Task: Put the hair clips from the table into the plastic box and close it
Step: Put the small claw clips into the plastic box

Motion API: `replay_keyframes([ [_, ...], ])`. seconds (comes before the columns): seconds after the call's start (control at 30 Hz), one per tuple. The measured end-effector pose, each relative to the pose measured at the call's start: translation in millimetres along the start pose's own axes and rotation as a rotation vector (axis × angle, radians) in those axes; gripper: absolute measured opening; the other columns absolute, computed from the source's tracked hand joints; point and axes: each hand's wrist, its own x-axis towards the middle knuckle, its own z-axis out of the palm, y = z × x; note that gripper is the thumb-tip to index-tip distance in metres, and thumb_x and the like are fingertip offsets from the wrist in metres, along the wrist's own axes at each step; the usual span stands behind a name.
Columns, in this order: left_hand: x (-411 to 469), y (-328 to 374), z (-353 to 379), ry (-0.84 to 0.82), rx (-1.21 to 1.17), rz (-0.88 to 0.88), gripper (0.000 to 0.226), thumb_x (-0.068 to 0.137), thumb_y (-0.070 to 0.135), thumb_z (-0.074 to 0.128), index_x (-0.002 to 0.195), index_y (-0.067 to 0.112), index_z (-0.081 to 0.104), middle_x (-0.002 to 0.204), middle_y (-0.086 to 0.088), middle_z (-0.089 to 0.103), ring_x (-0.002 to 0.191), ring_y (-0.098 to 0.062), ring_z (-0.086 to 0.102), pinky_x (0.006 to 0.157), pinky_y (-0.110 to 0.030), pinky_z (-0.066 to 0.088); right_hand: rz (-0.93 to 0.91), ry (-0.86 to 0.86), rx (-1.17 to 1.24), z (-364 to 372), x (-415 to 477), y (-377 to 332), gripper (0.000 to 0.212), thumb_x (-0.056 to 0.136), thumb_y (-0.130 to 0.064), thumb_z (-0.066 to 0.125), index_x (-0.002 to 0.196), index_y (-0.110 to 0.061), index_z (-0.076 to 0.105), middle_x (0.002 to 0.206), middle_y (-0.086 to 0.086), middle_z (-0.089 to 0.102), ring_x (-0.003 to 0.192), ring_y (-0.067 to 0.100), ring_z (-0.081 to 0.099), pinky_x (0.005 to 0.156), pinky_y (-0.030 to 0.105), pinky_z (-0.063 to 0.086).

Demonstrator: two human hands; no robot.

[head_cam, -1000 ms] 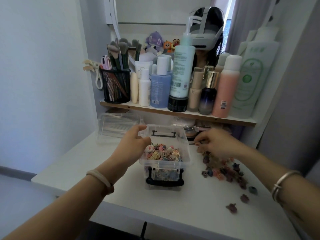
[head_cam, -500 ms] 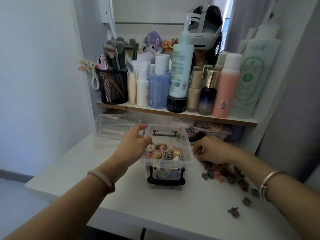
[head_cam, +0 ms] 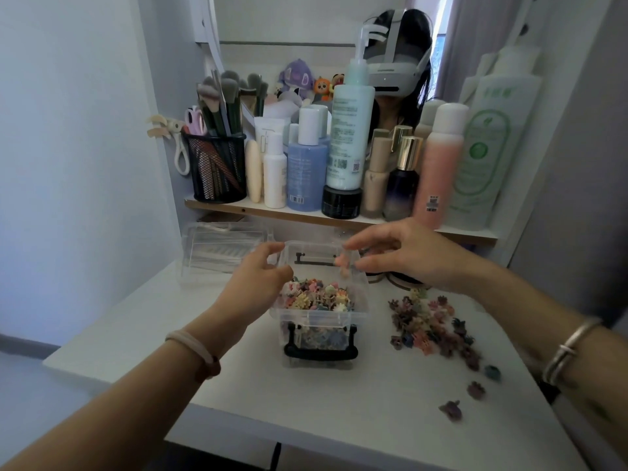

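The clear plastic box (head_cam: 361,302) with black latch handles stands open on the white table, holding several small colourful hair clips (head_cam: 317,297). My left hand (head_cam: 258,283) grips the box's left rim, thumb along the back corner. My right hand (head_cam: 404,256) hovers over the box's back right corner, thumb and fingers spread apart. A small pale clip (head_cam: 344,268) sits just below its fingertips, above the box. Several more hair clips (head_cam: 428,326) lie in a pile on the table right of the box. The clear lid (head_cam: 221,248) lies behind and left of the box.
A low shelf (head_cam: 289,214) above the table's back carries bottles, a jar and a black mesh brush holder (head_cam: 217,171), close behind my hands. Three stray clips (head_cam: 475,389) lie near the table's right front. A wall bounds the left side.
My right hand has lifted off the clip pile and moved up and left over the box, its fingers now spread. My left hand stays on the box's rim.
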Motion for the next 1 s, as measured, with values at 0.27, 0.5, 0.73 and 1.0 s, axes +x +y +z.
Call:
replay_keyframes([
  [0.27, 1.5, -0.4, 0.8, -0.003, -0.005, -0.018, 0.049, 0.093, 0.010, 0.045, 0.140, 0.018, 0.035, 0.127, -0.023, 0.054, 0.076, -0.015, 0.050, 0.063, -0.021, 0.042, 0.387, -0.081, -0.626, -2.9, -7.1, 63.3, 0.031, 0.091, -0.013, 0.051, 0.119, -0.015, 0.062, 0.121, -0.001, 0.062, 0.111, 0.015, 0.055, 0.083, 0.015, 0.035],
  [0.5, 0.4, -0.3, 1.5, 0.006, -0.007, -0.008, 0.048, 0.093, 0.009, 0.045, 0.139, 0.018, 0.036, 0.128, -0.025, 0.053, 0.097, -0.033, 0.059, 0.076, -0.028, 0.042, 0.341, -0.106, -0.494, 5.7, 0.2, 61.4, 0.030, 0.091, -0.006, 0.048, 0.116, -0.013, 0.063, 0.123, 0.000, 0.061, 0.107, 0.010, 0.054, 0.084, 0.013, 0.036],
  [0.73, 1.4, -0.8, 1.7, 0.003, -0.019, -0.006, 0.048, 0.093, 0.008, 0.045, 0.139, 0.017, 0.036, 0.128, -0.022, 0.053, 0.090, -0.026, 0.056, 0.067, -0.024, 0.044, 0.276, -0.145, -0.603, 11.6, 4.4, 62.9, 0.041, 0.089, -0.002, 0.047, 0.124, -0.021, 0.057, 0.127, 0.000, 0.057, 0.115, 0.015, 0.053, 0.092, 0.022, 0.041],
  [1.0, 1.9, -1.8, 1.9, 0.012, -0.022, -0.003, 0.049, 0.093, 0.008, 0.045, 0.139, 0.017, 0.035, 0.129, -0.022, 0.052, 0.103, -0.034, 0.058, 0.070, -0.025, 0.044, 0.219, -0.186, -0.611, 18.0, 3.5, 54.9, 0.037, 0.082, 0.004, 0.048, 0.105, -0.015, 0.071, 0.111, 0.001, 0.069, 0.102, 0.014, 0.061, 0.086, 0.021, 0.047],
])
